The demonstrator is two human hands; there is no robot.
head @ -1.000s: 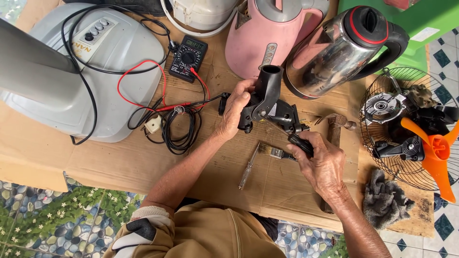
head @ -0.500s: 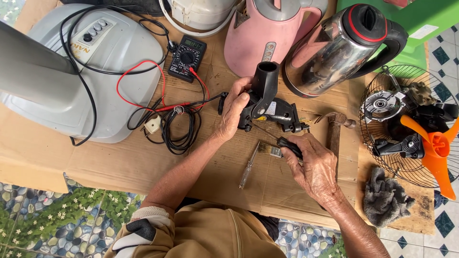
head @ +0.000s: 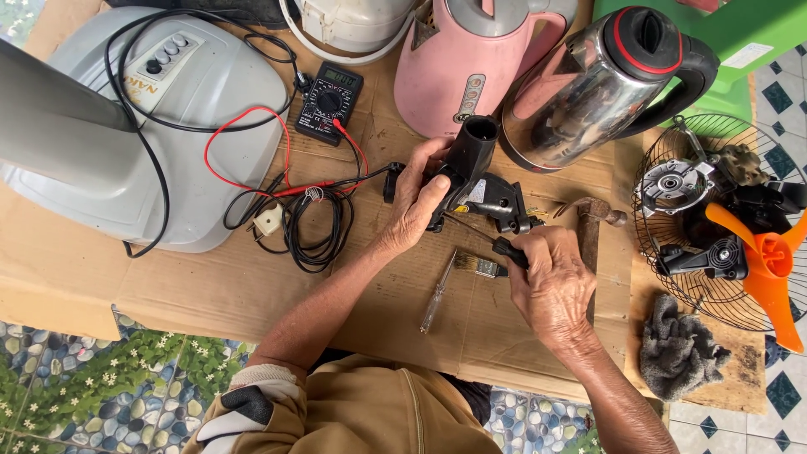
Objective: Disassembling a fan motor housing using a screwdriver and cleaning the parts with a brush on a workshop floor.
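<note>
My left hand [head: 418,200] grips a black plastic fan part [head: 479,181] with a tube-shaped neck, holding it upright on the cardboard [head: 210,286]. My right hand [head: 551,282] holds a black-handled screwdriver [head: 504,246], its thin shaft pointing up-left into the base of the part. A small paintbrush [head: 481,266] and a clear-handled tester screwdriver [head: 437,292] lie on the cardboard just below the part, between my hands.
A grey fan base [head: 126,126] sits at left with black and red leads [head: 311,210] and a multimeter [head: 329,102]. Pink kettle [head: 471,59] and steel kettle [head: 605,80] stand behind. At right: a hammer [head: 593,220], wire fan guard [head: 714,219], orange blade [head: 769,269], grey rag [head: 677,346].
My right hand has lowered and drawn back from the part, now holding the screwdriver with its tip against the part's base. The part has been tipped more upright in my left hand.
</note>
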